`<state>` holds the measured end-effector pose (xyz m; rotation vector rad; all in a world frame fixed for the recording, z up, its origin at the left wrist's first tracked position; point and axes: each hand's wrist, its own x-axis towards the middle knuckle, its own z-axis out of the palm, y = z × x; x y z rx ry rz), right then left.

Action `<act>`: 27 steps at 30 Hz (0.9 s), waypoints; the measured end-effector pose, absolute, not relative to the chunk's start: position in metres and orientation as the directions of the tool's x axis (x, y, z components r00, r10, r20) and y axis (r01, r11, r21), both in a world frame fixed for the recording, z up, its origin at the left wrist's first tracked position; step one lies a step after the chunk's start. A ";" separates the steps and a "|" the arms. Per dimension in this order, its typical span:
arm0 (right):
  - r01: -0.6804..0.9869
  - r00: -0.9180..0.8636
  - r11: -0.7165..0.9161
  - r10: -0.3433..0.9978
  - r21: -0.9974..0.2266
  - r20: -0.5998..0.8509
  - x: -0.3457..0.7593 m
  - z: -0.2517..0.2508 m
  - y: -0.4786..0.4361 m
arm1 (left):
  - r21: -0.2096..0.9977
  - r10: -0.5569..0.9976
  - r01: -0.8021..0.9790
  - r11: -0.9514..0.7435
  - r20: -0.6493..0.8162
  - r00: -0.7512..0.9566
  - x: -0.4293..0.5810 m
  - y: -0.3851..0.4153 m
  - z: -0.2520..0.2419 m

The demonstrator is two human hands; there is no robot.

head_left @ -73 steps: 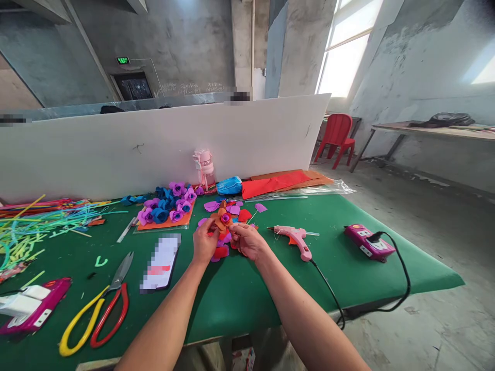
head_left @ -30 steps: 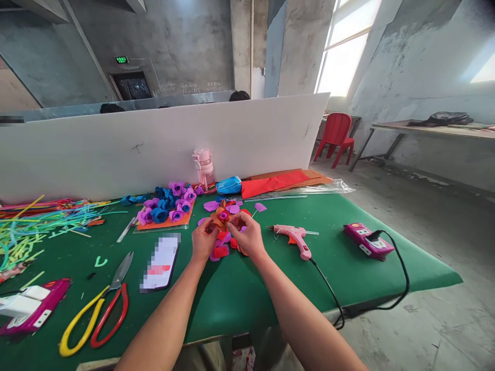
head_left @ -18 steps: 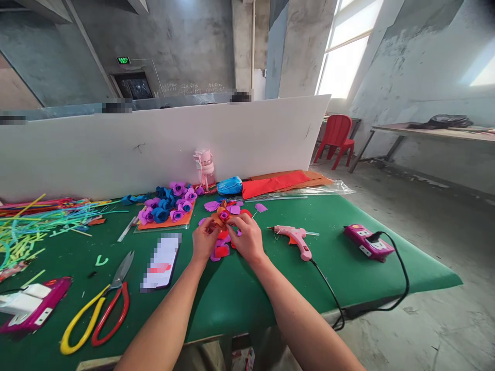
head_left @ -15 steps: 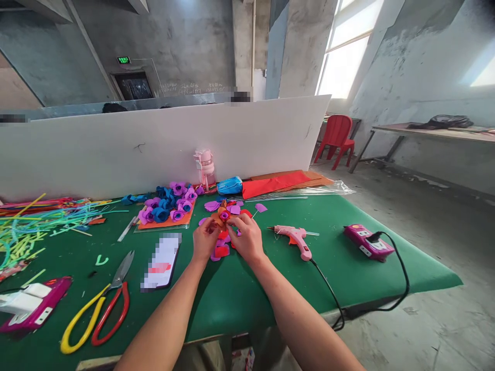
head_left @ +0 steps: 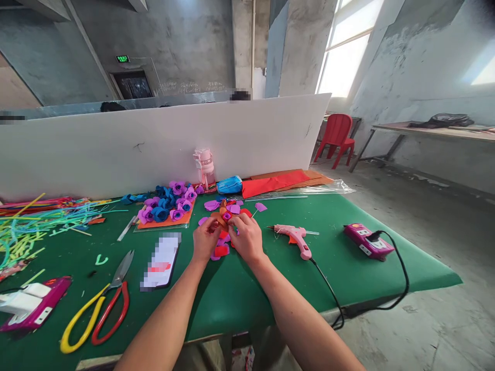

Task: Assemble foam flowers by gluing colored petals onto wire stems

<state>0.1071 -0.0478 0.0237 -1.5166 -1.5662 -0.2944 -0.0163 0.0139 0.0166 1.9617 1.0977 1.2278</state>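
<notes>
Both my hands meet over the middle of the table, fingers pinched on a small craft flower (head_left: 226, 216) with orange-brown petals and a purple-red centre. My left hand (head_left: 206, 239) grips its left side and my right hand (head_left: 246, 237) its right side; the fingertips partly hide it. Loose purple petals (head_left: 233, 208) and red petals (head_left: 221, 250) lie around and beneath the hands. To the right of my right hand rests a pink hot glue gun (head_left: 293, 238) with a clear glue stick in its back. A phone (head_left: 161, 260) lies left of my left hand.
Scissors (head_left: 101, 304) lie front left, near a power strip (head_left: 38, 304). Finished purple and blue flowers (head_left: 168, 202) sit on an orange sheet. Pipe cleaners (head_left: 58, 219) spread at far left. A corded power strip (head_left: 368, 242) stands right. A pink bottle (head_left: 204, 167) stands by the white board (head_left: 154, 149).
The flower has turned slightly between my fingers, its centre shifting a little to the right. Both hands stay in nearly the same place.
</notes>
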 end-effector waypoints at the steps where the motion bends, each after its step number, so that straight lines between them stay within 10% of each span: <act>1: 0.899 0.150 0.212 0.674 -0.384 0.724 0.107 0.024 -0.048 | 0.793 0.865 0.347 -0.500 0.443 0.235 -0.017 0.014 0.016; 12: 0.619 0.368 0.433 0.577 -0.655 0.729 0.113 0.033 -0.051 | 0.894 0.878 0.050 -0.445 0.424 0.221 -0.019 0.027 0.011; 27: 0.636 0.273 0.449 0.631 -0.628 0.726 0.116 0.031 -0.050 | 0.877 0.853 0.121 -0.464 0.406 0.327 -0.018 0.023 0.012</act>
